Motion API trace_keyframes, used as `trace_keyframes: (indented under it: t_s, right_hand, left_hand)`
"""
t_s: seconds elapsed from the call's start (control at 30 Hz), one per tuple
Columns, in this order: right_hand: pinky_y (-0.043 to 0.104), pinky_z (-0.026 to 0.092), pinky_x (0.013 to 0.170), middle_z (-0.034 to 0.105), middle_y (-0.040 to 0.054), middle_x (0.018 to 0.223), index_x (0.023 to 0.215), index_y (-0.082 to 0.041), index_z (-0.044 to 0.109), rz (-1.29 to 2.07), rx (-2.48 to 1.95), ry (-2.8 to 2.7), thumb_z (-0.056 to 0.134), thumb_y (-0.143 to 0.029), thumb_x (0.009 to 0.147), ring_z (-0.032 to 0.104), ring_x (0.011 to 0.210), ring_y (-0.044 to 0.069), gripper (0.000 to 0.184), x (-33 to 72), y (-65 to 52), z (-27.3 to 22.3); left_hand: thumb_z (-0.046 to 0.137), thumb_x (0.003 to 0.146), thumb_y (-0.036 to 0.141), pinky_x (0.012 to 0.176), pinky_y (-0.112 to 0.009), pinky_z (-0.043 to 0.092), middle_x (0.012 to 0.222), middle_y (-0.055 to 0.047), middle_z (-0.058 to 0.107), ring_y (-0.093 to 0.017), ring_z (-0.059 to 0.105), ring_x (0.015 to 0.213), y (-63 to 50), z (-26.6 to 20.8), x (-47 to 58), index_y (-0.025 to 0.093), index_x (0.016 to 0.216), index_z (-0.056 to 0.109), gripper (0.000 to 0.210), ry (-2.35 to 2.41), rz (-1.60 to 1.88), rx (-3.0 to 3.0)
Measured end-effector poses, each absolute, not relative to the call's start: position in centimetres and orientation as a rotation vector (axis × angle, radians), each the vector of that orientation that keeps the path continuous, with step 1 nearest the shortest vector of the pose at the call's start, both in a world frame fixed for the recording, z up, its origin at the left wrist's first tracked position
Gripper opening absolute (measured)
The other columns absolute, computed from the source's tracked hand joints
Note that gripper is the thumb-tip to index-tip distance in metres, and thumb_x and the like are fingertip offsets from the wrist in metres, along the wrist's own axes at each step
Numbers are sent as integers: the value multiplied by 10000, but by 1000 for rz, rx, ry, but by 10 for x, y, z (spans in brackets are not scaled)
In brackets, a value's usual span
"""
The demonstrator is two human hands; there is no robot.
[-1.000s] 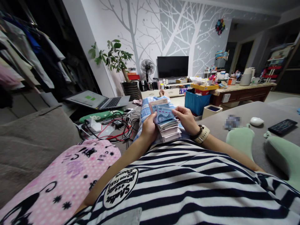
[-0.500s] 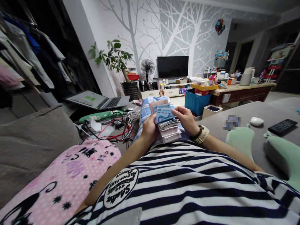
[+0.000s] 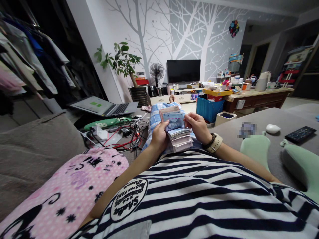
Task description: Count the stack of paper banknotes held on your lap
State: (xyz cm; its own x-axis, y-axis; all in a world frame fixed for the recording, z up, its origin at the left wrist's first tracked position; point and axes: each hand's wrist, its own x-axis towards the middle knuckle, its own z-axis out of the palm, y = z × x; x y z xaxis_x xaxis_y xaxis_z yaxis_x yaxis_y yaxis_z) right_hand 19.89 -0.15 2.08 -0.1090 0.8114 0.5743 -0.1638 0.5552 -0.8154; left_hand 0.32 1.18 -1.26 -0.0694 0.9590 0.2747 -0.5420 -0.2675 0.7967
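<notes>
A thick wad of banknotes (image 3: 181, 141) is folded over in my left hand (image 3: 159, 135), whose thumb presses on its left edge. The top blue banknote (image 3: 173, 122) stands up from the fold with a portrait showing. Behind it, pinkish banknotes (image 3: 168, 110) stick out at the upper left. My right hand (image 3: 198, 125) is closed, thumb and forefinger pinched at the right edge of the blue note. The wad is above my lap, in front of blue checked fabric (image 3: 154, 114) over my legs.
To the left are an open laptop (image 3: 104, 108), tangled cables (image 3: 132, 134) and a pink blanket (image 3: 82, 179). On the right lie a black remote (image 3: 300, 135), a white earbud case (image 3: 273, 128) and a green neck pillow (image 3: 256, 149). A blue bin (image 3: 209, 109) stands beyond.
The top blue note has turned from its patterned side to one with a portrait. My right fingers have shifted slightly at its right edge. The left hand keeps its hold.
</notes>
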Motion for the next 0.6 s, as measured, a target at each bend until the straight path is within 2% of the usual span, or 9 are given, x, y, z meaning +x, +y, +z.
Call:
trace_keyframes:
  t_s: [0.13,0.3,0.5,0.6]
  right_hand:
    - [336,435,663,639,-19,706,786,-283,662,884,-631,-1426,1076,-933,732,513,706,173,772,200,1,21]
    - [330,416,653,606,-25,682,756,-279,653,899,-667,-1451,1067,-937,743,498,700,171,778,201,5,19]
    - [340,434,681,584,-25,673,727,-277,638,865,-628,-1488,1062,-953,791,493,715,178,800,203,5,19]
    - [343,428,680,567,-28,675,724,-278,640,868,-596,-1499,1055,-965,788,471,710,173,806,202,1,21]
  left_hand:
    - [1079,758,368,1224,-609,735,1098,-86,994,-489,925,1367,5,-9,0,282,998,935,292,629,1586,967]
    - [1096,722,343,1252,-625,728,1088,-113,982,-493,914,1405,2,-8,0,267,968,899,324,615,1553,962]
    - [1038,813,400,1291,-631,705,1168,-120,996,-506,888,1469,11,-9,0,270,972,899,248,606,1566,938]
    - [1009,835,448,1292,-615,705,1152,-121,994,-483,897,1451,15,-10,0,245,1016,908,291,606,1582,933]
